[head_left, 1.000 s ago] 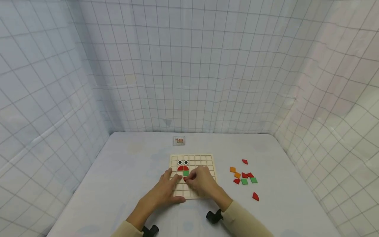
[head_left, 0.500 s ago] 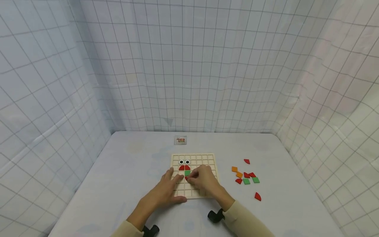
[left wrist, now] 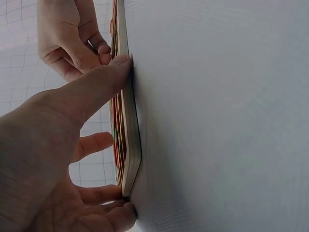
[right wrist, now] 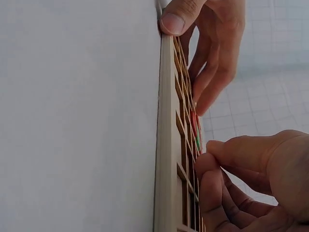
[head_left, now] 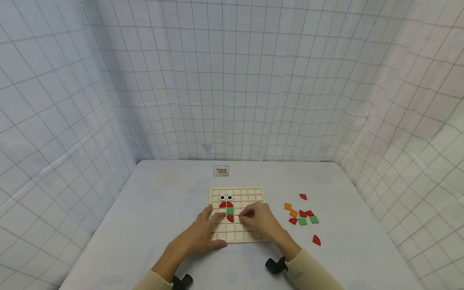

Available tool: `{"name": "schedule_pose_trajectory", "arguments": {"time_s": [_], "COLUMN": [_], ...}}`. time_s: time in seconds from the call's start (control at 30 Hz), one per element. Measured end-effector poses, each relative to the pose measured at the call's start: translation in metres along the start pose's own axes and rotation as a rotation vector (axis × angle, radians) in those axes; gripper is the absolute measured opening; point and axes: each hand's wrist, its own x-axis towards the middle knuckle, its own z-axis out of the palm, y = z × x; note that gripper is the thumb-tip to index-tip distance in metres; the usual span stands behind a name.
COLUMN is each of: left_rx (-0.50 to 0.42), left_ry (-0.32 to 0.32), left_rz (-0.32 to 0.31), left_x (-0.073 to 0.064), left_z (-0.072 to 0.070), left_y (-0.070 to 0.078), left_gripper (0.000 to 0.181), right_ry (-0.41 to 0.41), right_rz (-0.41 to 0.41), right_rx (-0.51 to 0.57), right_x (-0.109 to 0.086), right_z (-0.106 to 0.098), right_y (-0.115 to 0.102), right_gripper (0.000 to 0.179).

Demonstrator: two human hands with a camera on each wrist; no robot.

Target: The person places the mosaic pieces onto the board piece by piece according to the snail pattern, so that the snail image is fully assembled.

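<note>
A pale grid board (head_left: 246,197) lies on the table. On it sit two eye pieces (head_left: 222,197), two red quarter-circles (head_left: 222,205) below them, then a green square (head_left: 230,211) and another red quarter-circle (head_left: 230,218). My left hand (head_left: 199,233) rests spread at the board's near left corner, its thumb (left wrist: 118,67) on the front edge and other fingers along the left side. Just right of the lowest red piece, my right hand (head_left: 260,220) is over the board. Its thumb and forefinger (right wrist: 207,163) come together at the tips, with no piece showing between them.
To the right of the board lie loose pieces: orange squares (head_left: 288,206), green squares (head_left: 302,221) and several red quarter-circles (head_left: 317,240). A small picture card (head_left: 221,170) lies behind the board. White grid-patterned sheets (head_left: 232,100) surround the table.
My right hand has let go of the lowest red quarter-circle and moved right, so that piece now shows whole under the green square. The left hand has stayed at the board's corner.
</note>
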Motion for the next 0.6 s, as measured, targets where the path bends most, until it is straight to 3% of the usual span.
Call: {"name": "schedule_pose_trajectory", "arguments": {"time_s": [0.3,0.6], "left_rx": [-0.009,-0.005], "left_ry": [-0.008,-0.015], "left_rz": [-0.009,-0.007], "left_x": [0.0,-0.003], "left_z": [0.0,-0.002], "left_y": [0.0,0.002], "left_gripper": [0.081,0.079], "right_ry": [0.072,0.137], "right_rz": [0.012,0.076], "right_rx": [-0.063,-0.094], "right_x": [-0.013,-0.033], "right_z": [-0.035,-0.08], "right_y": [0.025,0.058], "right_gripper": [0.003,0.008]}}
